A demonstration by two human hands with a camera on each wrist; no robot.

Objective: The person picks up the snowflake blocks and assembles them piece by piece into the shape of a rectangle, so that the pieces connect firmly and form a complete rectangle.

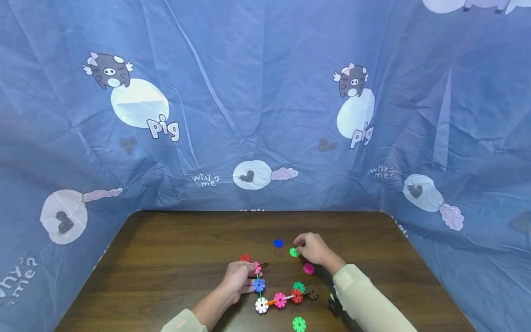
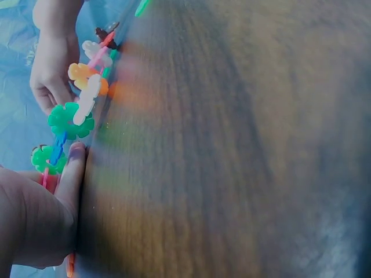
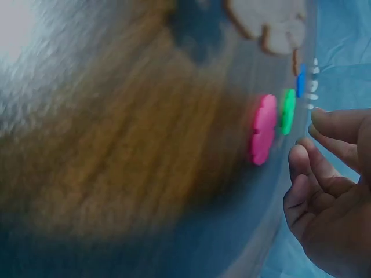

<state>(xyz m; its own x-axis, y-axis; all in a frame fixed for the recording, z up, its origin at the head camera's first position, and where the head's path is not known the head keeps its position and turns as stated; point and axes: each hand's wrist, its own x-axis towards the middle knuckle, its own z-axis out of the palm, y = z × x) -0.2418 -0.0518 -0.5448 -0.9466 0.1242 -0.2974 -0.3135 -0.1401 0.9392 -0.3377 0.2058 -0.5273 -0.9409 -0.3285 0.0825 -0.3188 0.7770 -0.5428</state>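
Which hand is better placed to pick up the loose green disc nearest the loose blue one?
Probably the right hand: it is beside that green disc, while the left hand holds the linked chain.

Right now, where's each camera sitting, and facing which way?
Head: on the head, facing forward and down at a brown wooden table and blue printed cloth; left hand, right hand and sleeved arms show.
Left wrist: on that wrist, facing along the table to a chain of multicoloured notched plastic discs; left hand near, right hand beyond.
Right wrist: on that wrist, facing across the table toward a bright-green notched plastic disc; only right hand shows.
Shared: head and right wrist both show that green disc.
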